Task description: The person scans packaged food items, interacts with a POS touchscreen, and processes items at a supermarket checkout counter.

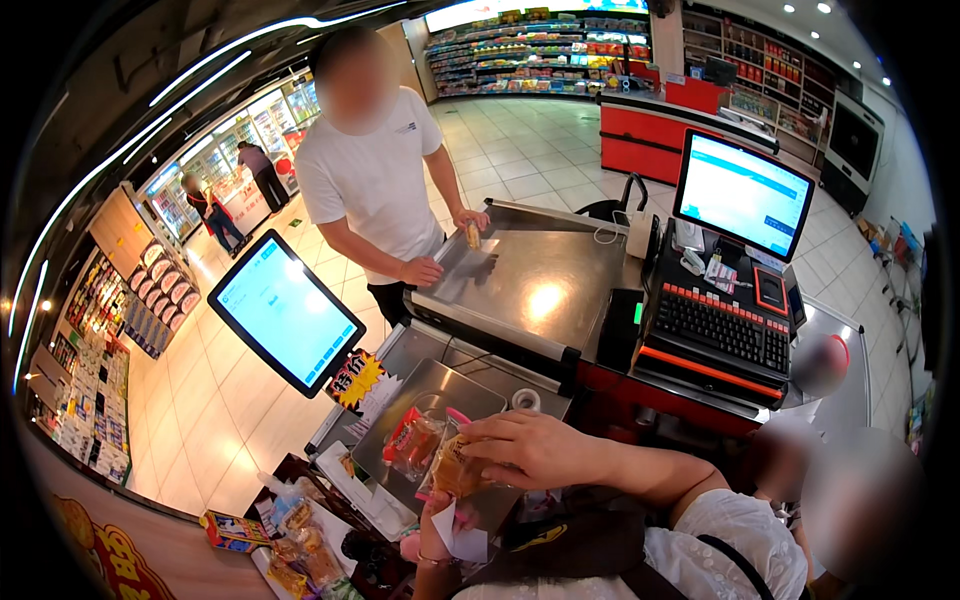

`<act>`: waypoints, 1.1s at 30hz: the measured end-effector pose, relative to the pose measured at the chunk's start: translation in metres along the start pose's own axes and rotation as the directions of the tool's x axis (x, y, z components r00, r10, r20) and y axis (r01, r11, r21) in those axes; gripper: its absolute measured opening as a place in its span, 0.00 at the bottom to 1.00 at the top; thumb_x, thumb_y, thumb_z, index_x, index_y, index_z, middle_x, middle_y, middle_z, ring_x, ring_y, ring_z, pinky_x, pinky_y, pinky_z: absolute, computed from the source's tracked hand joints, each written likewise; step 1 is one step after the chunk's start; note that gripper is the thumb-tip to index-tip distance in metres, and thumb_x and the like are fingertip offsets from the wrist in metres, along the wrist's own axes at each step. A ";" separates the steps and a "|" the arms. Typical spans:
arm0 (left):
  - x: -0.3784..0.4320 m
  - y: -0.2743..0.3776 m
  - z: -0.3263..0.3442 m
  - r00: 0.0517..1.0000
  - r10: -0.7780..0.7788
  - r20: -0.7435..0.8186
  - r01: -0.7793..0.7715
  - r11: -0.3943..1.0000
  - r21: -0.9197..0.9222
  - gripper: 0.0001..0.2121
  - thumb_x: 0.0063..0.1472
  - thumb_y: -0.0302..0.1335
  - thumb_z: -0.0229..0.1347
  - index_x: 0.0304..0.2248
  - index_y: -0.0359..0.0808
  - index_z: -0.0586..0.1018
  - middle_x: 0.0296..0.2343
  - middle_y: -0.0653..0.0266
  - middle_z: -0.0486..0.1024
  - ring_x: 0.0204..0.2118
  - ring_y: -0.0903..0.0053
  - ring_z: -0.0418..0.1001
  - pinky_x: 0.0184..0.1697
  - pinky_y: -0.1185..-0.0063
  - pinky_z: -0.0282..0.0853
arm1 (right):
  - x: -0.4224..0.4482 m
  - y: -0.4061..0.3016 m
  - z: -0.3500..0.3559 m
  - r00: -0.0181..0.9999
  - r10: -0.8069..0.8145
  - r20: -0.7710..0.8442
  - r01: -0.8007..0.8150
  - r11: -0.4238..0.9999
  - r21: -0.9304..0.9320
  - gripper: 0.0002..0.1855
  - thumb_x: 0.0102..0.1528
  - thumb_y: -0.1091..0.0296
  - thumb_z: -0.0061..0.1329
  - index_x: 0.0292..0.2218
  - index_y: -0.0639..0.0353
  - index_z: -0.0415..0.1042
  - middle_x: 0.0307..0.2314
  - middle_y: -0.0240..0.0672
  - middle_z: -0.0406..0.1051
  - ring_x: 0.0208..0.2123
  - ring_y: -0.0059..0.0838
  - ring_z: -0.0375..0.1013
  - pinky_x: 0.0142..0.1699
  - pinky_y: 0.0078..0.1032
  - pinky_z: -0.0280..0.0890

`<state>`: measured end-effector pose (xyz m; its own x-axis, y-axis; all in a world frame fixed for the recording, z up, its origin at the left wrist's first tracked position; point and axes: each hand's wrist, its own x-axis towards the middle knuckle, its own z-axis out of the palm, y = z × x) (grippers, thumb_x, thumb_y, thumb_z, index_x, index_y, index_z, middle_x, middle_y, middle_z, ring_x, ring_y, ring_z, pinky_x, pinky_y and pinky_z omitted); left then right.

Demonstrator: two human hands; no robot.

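Observation:
A clear plastic pack of bread with a pink edge is held between my two hands above a metal scale plate. My right hand grips its upper side, fingers bent over the front. At its lower corner, my left hand pinches the wrapper. A piece of white paper sits by that hand, partly covering it; whether the fingers hold it too is unclear. Just behind lies a second clear pack with red print on the plate.
Across the metal counter stands a person in a white shirt, one hand at a small packaged item. A customer screen rises at left. A till monitor and keyboard stand at right. Bagged breads lie lower left.

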<state>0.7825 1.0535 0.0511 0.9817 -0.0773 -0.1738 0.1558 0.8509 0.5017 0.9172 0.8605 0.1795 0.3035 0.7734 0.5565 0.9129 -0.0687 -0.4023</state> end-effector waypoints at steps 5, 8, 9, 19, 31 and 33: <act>0.001 0.001 0.008 0.998 -0.011 -0.059 0.010 1.000 -0.006 0.10 0.58 0.37 0.42 0.26 0.42 0.69 0.12 0.70 0.60 0.14 0.83 0.56 0.19 0.82 0.52 | -0.002 -0.001 -0.001 1.000 0.007 -0.005 -0.007 1.000 0.008 0.16 0.46 0.64 0.48 0.38 0.57 0.67 0.42 0.38 0.63 0.42 0.37 0.65 0.46 0.31 0.61; 0.005 0.000 0.006 0.997 -0.032 -0.077 0.026 0.997 -0.072 0.08 0.57 0.35 0.44 0.28 0.41 0.69 0.13 0.70 0.62 0.14 0.83 0.57 0.18 0.82 0.52 | -0.006 0.002 0.000 1.000 0.005 -0.017 -0.005 1.000 0.004 0.16 0.46 0.64 0.48 0.38 0.58 0.67 0.42 0.38 0.63 0.42 0.38 0.65 0.45 0.31 0.61; 0.004 -0.001 0.002 0.995 -0.043 -0.090 0.033 0.994 -0.109 0.07 0.57 0.35 0.45 0.29 0.40 0.69 0.13 0.70 0.63 0.14 0.83 0.57 0.17 0.82 0.52 | -0.008 0.004 0.003 1.000 0.012 -0.020 -0.012 1.000 0.006 0.16 0.46 0.64 0.48 0.37 0.59 0.67 0.42 0.38 0.63 0.41 0.38 0.65 0.45 0.31 0.61; 0.014 -0.005 -0.017 0.994 -0.088 -0.064 0.088 0.996 -0.001 0.15 0.59 0.44 0.41 0.34 0.41 0.68 0.17 0.74 0.63 0.12 0.84 0.55 0.20 0.82 0.52 | -0.018 0.006 0.002 0.994 0.007 -0.113 -0.004 1.000 0.025 0.17 0.44 0.65 0.49 0.36 0.63 0.68 0.40 0.41 0.64 0.40 0.40 0.65 0.45 0.31 0.61; 0.012 0.002 -0.002 0.993 0.046 -0.110 -0.055 0.995 -0.082 0.12 0.55 0.41 0.48 0.29 0.40 0.68 0.15 0.71 0.62 0.12 0.83 0.55 0.18 0.83 0.52 | -0.015 0.029 -0.004 0.986 0.128 -0.107 -0.115 0.985 0.125 0.24 0.45 0.68 0.51 0.45 0.56 0.64 0.44 0.43 0.61 0.47 0.42 0.60 0.50 0.33 0.57; 0.022 0.002 0.007 0.936 0.163 -0.311 -0.177 0.984 -0.017 0.11 0.53 0.39 0.51 0.27 0.39 0.68 0.16 0.70 0.62 0.13 0.83 0.58 0.17 0.82 0.54 | -0.020 0.029 -0.022 0.950 0.276 -0.146 -0.273 0.961 0.037 0.25 0.44 0.70 0.52 0.45 0.55 0.64 0.44 0.42 0.61 0.47 0.41 0.61 0.50 0.32 0.57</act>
<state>0.8052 1.0498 0.0537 0.9106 0.2282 -0.3445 -0.0223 0.8597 0.5103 0.9433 0.8298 0.1728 0.5801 0.6236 0.5240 0.7843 -0.2541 -0.5659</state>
